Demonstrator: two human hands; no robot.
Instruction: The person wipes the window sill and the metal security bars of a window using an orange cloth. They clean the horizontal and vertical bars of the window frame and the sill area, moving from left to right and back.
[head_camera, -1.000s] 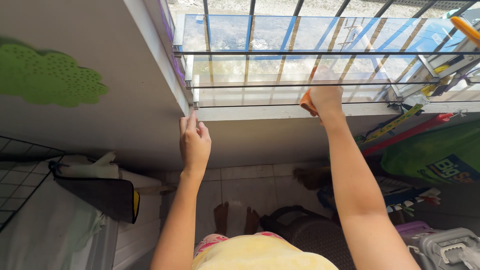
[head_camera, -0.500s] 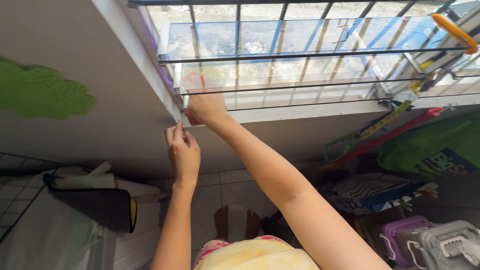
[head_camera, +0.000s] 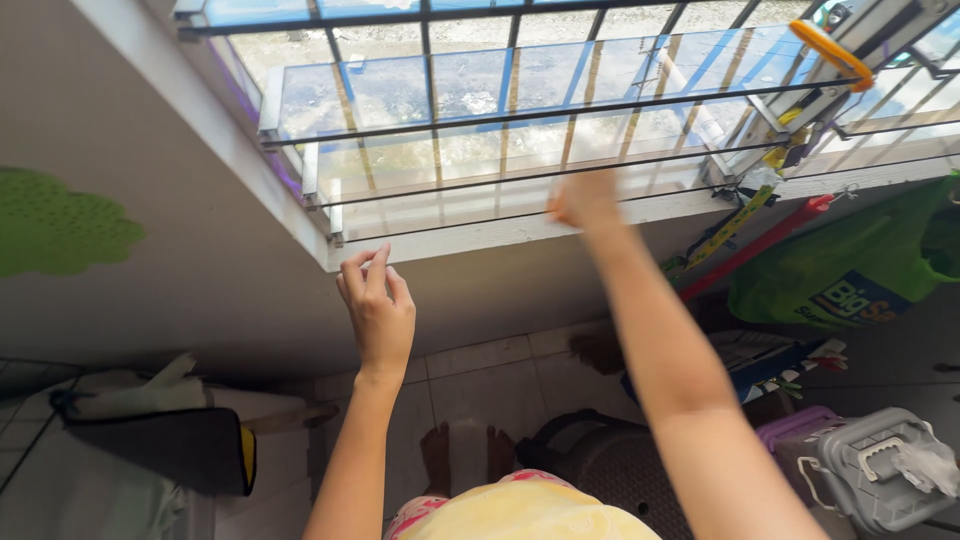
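My left hand (head_camera: 378, 305) is raised with its fingers apart, the fingertips at the underside of the white window sill (head_camera: 470, 236) near its left end. My right hand (head_camera: 588, 200) is blurred with motion and presses against the lowest glass louvre slat (head_camera: 440, 210) just above the sill. Only a hint of an orange cloth (head_camera: 556, 212) shows at the hand's left edge. Dark metal bars (head_camera: 430, 110) run in front of the glass slats.
A green bag (head_camera: 850, 275) and a red pole (head_camera: 760, 243) lean at the right under the sill. A grey latched box (head_camera: 880, 470) and a dark basket (head_camera: 600, 465) sit on the tiled floor by my bare feet. A green cloud-shaped mat (head_camera: 55, 230) hangs on the wall at left.
My right hand has swept from the slat's left end to its middle, after first moving left. My left hand stayed under the sill and spread its fingers. The view tilted left.
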